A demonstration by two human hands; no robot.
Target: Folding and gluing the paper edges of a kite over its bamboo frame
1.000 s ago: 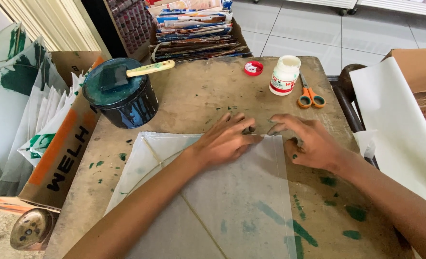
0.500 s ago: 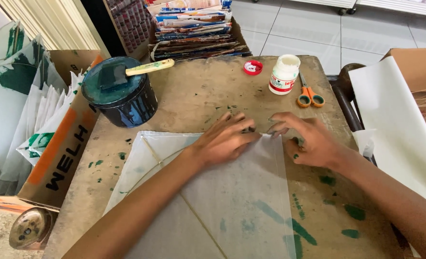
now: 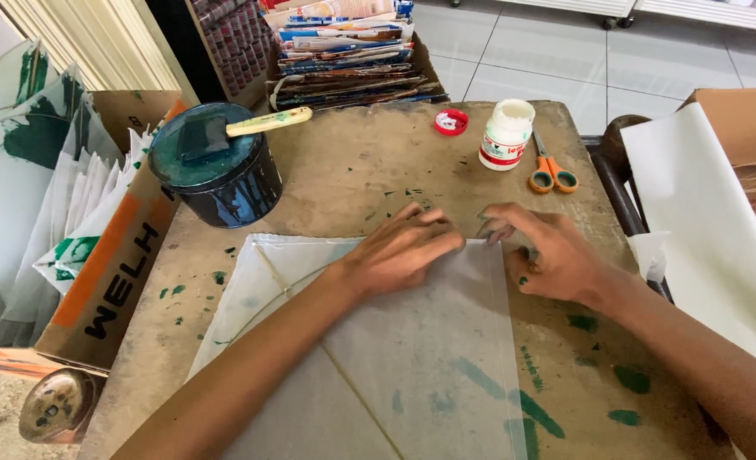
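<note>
A translucent white paper sheet with thin sticks under it lies on a worn, green-spotted wooden table. My left hand lies flat on the sheet's far edge, fingers together and pressing down. Just to its right, my right hand rests at the sheet's far right corner, fingertips bent onto the edge. Neither hand holds anything.
A dark round tin with a sponge brush on top stands at the back left. A white glue bottle, its red cap and orange-handled scissors lie at the back. A cardboard box of folded paper is at the left, white sheets at the right.
Both hands have stayed on the sheet's far edge. The fingers have shifted slightly along the fold; nothing else has moved.
</note>
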